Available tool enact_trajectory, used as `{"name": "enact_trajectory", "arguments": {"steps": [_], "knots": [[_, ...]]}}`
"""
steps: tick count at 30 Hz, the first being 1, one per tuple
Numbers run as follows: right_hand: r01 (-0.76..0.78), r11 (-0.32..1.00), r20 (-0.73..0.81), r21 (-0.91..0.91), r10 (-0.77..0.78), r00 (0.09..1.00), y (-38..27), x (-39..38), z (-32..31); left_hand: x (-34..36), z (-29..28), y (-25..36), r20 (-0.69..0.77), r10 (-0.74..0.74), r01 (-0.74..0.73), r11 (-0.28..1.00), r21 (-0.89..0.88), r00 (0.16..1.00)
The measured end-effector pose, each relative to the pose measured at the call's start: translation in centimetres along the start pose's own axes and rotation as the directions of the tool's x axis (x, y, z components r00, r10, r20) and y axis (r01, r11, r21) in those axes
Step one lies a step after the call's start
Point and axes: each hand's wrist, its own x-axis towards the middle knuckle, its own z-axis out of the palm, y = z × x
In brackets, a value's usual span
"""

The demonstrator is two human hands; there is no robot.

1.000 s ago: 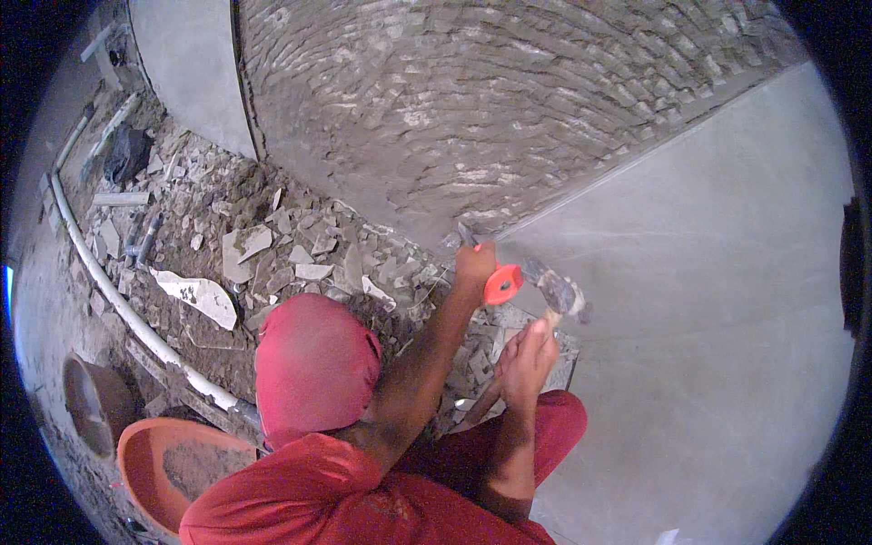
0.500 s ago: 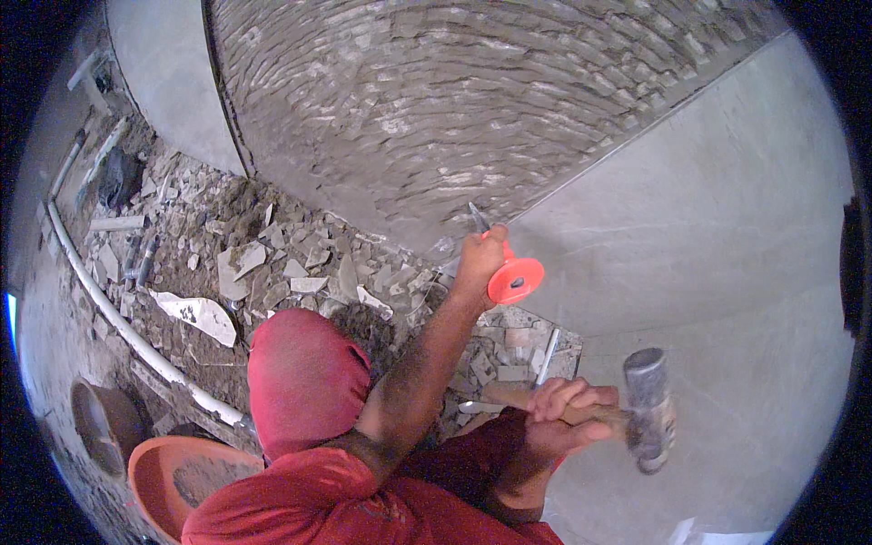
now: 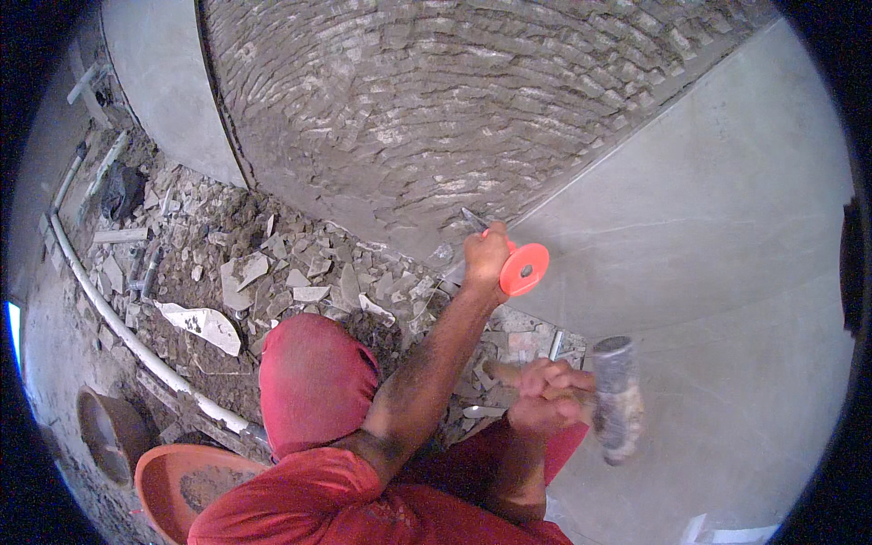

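My left hand (image 3: 487, 256) is closed around a chisel with a round orange hand guard (image 3: 521, 283). Its metal tip (image 3: 471, 218) points at the rough, ridged grey surface (image 3: 409, 100), close to where that meets a smooth grey slab (image 3: 690, 227). Lower right, my right hand (image 3: 545, 400) grips the wooden handle of a club hammer. The hammer's thick grey head (image 3: 618, 400) is smeared by motion and held apart from the chisel. My left arm reaches past what looks like my bent knee (image 3: 318, 386) in red cloth.
Broken tile and mortar rubble (image 3: 309, 272) covers the ground left of my hands. A white pipe (image 3: 136, 341) curves along it. An orange tub (image 3: 150, 481) with grey material inside and a brown bucket (image 3: 100, 436) stand at the lower left.
The hammer in my right hand has moved left, nearer to the chisel side. The chisel's orange guard has shifted slightly, while its tip stays around the same spot.
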Motion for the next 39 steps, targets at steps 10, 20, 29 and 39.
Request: {"name": "enact_trajectory", "arguments": {"steps": [10,20,29,39], "knots": [[-0.225,0.829,-0.045,0.512,0.287,0.957,0.3,0.5,0.2,1.3,-0.1,-0.9,-0.017,0.072,-0.071,0.995,0.065,0.997],[-0.426,0.883,-0.024,0.196,0.439,0.898,-0.3,2.6,0.9,1.3,0.2,-1.0,0.034,0.104,-0.103,0.994,-0.038,0.994],[-0.379,0.919,0.126,-0.104,0.390,0.912,-0.1,3.3,2.9,0.1,0.4,0.8,0.012,-0.102,0.103,0.977,-0.185,0.995],[0.002,0.998,0.041,0.059,-0.005,0.999,1.8,1.6,2.1,1.6,-0.9,-0.5,0.161,0.377,-0.397,0.910,0.116,0.912]]}}
